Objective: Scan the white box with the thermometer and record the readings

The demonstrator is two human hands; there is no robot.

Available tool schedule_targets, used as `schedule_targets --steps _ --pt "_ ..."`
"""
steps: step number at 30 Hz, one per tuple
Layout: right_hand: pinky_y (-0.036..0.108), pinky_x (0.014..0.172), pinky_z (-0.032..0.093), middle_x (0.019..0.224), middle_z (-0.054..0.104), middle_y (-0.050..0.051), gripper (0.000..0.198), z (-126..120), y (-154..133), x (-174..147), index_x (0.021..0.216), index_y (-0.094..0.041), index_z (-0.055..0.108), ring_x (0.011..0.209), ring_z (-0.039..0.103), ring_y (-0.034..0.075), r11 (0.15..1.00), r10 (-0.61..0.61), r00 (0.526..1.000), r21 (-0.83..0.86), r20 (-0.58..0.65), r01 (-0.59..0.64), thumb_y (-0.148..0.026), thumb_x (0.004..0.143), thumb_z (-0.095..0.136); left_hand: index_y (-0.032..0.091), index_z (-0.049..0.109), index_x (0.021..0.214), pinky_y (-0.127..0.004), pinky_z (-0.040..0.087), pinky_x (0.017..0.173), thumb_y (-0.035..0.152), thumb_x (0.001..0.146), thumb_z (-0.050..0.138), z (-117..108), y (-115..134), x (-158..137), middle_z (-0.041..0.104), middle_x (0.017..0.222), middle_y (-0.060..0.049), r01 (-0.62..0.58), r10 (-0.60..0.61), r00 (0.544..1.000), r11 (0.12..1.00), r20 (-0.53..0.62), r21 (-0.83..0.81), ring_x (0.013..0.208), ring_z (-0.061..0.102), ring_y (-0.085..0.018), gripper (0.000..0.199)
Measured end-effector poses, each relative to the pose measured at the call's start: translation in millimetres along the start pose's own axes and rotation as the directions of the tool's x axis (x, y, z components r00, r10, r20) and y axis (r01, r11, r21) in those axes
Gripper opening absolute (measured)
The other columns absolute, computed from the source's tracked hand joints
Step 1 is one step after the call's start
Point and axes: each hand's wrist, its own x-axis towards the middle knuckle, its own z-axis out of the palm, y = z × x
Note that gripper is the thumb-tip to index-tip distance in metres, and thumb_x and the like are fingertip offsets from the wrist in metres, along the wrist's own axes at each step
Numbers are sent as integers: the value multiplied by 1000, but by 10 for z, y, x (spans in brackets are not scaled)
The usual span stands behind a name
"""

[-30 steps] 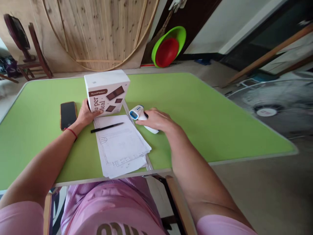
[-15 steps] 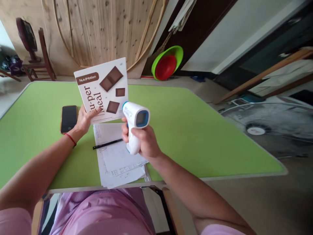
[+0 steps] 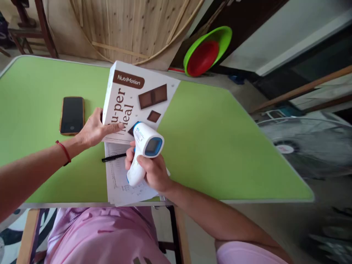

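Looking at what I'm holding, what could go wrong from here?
The tilted white cardboard box is held low on one side by your left hand alone, so it might slip. The white-and-blue plastic thermometer gun in your right hand appears close enough to bump it. The slim black pen lies loose on white paper sheets and could get knocked.

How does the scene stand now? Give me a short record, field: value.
left hand: gripping the white box, thumb across its front
right hand: holding the thermometer gun, screen facing the camera
contact: cannot tell if the thermometer gun touches the box
phone: on the green table, left of the box
pen: across the papers, partly hidden
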Motion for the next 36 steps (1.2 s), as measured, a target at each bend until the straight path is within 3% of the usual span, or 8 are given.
schedule_targets --steps 7,12,15,19,25,29,36 --pt "32 55 49 69 66 -3 44 55 -58 6 103 -25 65 57 61 16 991 78 993 102 88 -86 -61 84 78 23 68 117 -58 65 94 66 72 95 -46 -111 -196 77 113 -10 31 -31 999 999 -27 -8 108 75 -39 68" --pt "34 58 52 72 66 0 41 64 -64 -3 83 -24 64 62 62 17 989 128 985 53 120 -135 -63 85 78 21 62 126 -56 66 93 63 75 94 -71 -74 -205 74 126 -14 90 -84 990 995 116 -49 114 74 -40 73" --pt "35 59 53 73 67 0 42 63 -70 -30 84 -24 65 62 64 18 975 193 970 81 146 -206 -63 81 80 20 61 128 -54 68 91 61 77 94 -96 9 -229 71 134 -16 128 -125 981 992 151 -11 118 73 -41 73" --pt "34 58 54 70 65 -1 39 68 -88 -22 84 -25 65 61 62 17 967 203 968 126 148 -222 -60 80 82 22 61 131 -52 69 90 60 80 92 -107 90 -228 76 127 -12 164 -156 969 986 192 -26 111 75 -37 70" --pt "33 57 53 71 65 0 33 109 -248 11 77 -24 65 61 62 16 961 235 965 120 113 -248 -53 84 80 20 65 118 -51 67 94 62 83 88 -104 125 -199 74 129 -12 178 -175 967 984 186 4 114 75 -37 60" --pt "31 55 52 67 66 0 32 133 -337 -35 72 -23 64 59 61 15 958 265 962 91 64 -270 -48 82 81 19 65 111 -54 64 104 57 80 91 -106 115 -202 75 124 -12 99 -98 977 995 188 5 125 70 -39 56" --pt "31 52 51 63 70 1 23 197 -248 -120 70 -22 67 54 60 15 953 282 959 117 -13 -279 -39 77 80 17 65 110 -52 63 106 58 83 89 -113 78 -187 71 131 -16 71 -72 976 997 204 8 131 67 -39 54"
